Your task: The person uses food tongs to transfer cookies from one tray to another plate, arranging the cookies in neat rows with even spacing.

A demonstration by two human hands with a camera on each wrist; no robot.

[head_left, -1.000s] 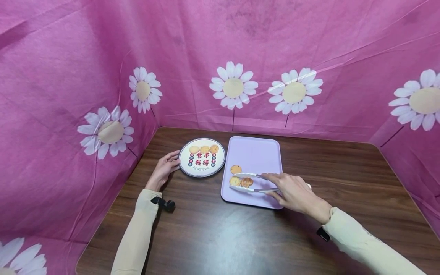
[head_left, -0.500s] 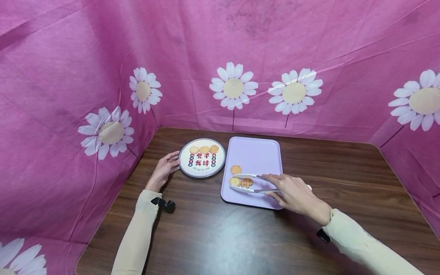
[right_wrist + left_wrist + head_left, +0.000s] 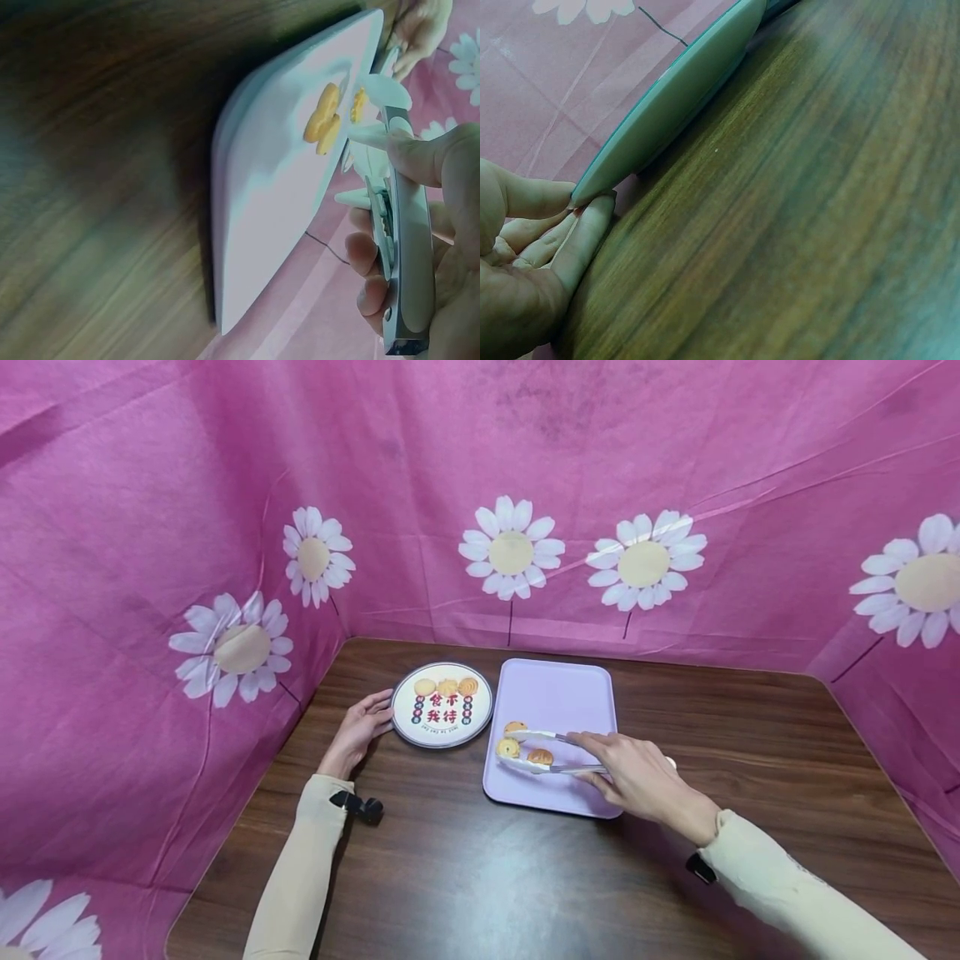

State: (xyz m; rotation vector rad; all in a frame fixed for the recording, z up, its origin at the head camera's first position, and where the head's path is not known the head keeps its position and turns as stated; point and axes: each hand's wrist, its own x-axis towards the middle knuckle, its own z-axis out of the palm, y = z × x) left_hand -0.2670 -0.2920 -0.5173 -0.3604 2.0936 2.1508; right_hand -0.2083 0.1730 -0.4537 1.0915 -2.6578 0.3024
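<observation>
My left hand (image 3: 358, 732) pinches the near-left rim of a round white plate (image 3: 406, 727), with thumb above and fingertips below in the left wrist view. Three cookies (image 3: 447, 687) lie in a row on the plate. In my right hand (image 3: 647, 775) is a pair of tongs (image 3: 411, 262), their two arms spread apart over the lilac tray (image 3: 558, 689). A pale round cookie (image 3: 507, 748) sits between the tong tips. Beside it a browner cookie (image 3: 540, 757) leans by the lower arm. Behind the upper arm a flat cookie (image 3: 514, 727) is partly covered.
Plate and tray stand side by side on a dark wood table (image 3: 450, 877), with a narrow gap between them. Pink cloth (image 3: 420, 460) printed with white daisies rises along the table's back and left edges.
The tong arms have shifted slightly up and left over the tray. The pale cookie has slid a little left, and the browner one has tilted. My left hand and the plate have stayed put.
</observation>
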